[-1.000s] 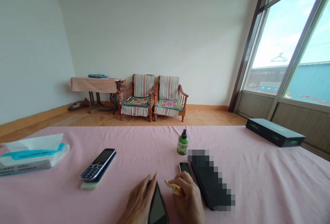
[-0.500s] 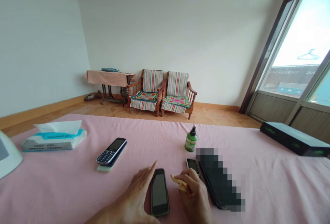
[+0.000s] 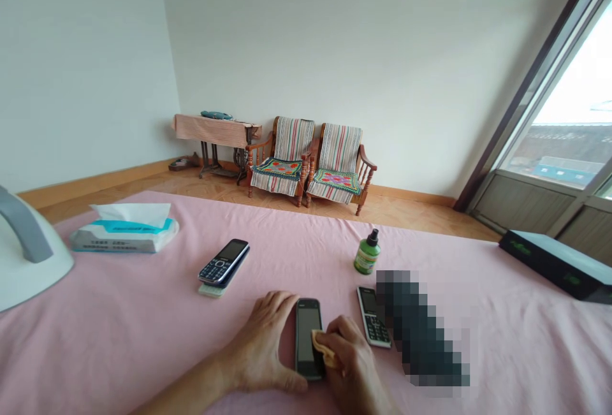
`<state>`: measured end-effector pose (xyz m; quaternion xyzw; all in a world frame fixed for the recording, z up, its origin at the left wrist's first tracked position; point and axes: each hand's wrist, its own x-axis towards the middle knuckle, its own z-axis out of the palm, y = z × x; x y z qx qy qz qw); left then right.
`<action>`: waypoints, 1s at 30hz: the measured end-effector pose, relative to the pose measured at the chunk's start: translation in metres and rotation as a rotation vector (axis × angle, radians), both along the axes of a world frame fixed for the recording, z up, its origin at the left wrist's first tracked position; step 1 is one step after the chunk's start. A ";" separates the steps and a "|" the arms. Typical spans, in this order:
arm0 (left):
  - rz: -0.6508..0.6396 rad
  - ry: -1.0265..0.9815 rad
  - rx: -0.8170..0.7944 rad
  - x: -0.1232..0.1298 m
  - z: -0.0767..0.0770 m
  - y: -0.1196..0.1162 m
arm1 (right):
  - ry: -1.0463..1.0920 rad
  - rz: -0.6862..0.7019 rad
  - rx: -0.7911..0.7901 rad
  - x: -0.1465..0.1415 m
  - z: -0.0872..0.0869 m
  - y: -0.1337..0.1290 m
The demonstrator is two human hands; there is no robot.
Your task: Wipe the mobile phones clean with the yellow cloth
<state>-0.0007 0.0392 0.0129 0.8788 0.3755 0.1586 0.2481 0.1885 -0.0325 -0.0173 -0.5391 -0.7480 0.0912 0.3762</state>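
A dark touchscreen phone (image 3: 306, 338) lies face up on the pink cloth-covered table. My left hand (image 3: 265, 342) braces it from the left, fingers at its upper corner and thumb by its lower end. Pinched in my right hand (image 3: 351, 357) is a folded yellowish cloth (image 3: 324, 350), which touches the right side of the screen. Just right of that hand lies a keypad phone (image 3: 375, 318) with a pale edge. Beside it is a long dark object (image 3: 421, 332), mostly blurred out by large pixels.
A green spray bottle (image 3: 367, 252) stands behind the phones. Farther left, a dark keypad phone (image 3: 224, 262) rests on other flat items, near a tissue pack (image 3: 125, 236). A white and grey appliance (image 3: 29, 255) is at the left edge, a black box (image 3: 554, 268) at far right.
My right hand has brought the cloth left onto the phone's screen. The left hand's raised finger has come down by the phone's upper edge. The view has shifted slightly.
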 end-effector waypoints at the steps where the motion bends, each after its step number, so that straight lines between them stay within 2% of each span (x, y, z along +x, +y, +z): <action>1: -0.003 -0.007 0.005 0.000 0.000 0.000 | -0.025 -0.012 -0.013 -0.001 0.002 0.002; 6: 0.005 -0.019 0.026 0.000 -0.001 -0.001 | -0.085 -0.047 -0.064 -0.002 0.016 0.025; 10: 0.024 -0.010 0.021 0.000 0.000 -0.003 | -0.061 -0.028 -0.088 0.000 0.021 0.038; 20: -0.014 0.052 0.002 -0.001 -0.001 0.003 | -0.037 0.050 -0.046 0.001 0.008 -0.005; 22: -0.021 0.040 0.010 0.000 0.000 0.003 | -0.060 0.036 -0.075 0.002 0.010 0.001; 27: -0.014 0.028 0.030 0.001 0.004 0.001 | -0.112 -0.040 -0.145 0.002 0.022 0.035; 30: -0.011 0.023 0.035 0.001 0.004 0.001 | -0.128 -0.064 -0.141 0.000 0.026 0.040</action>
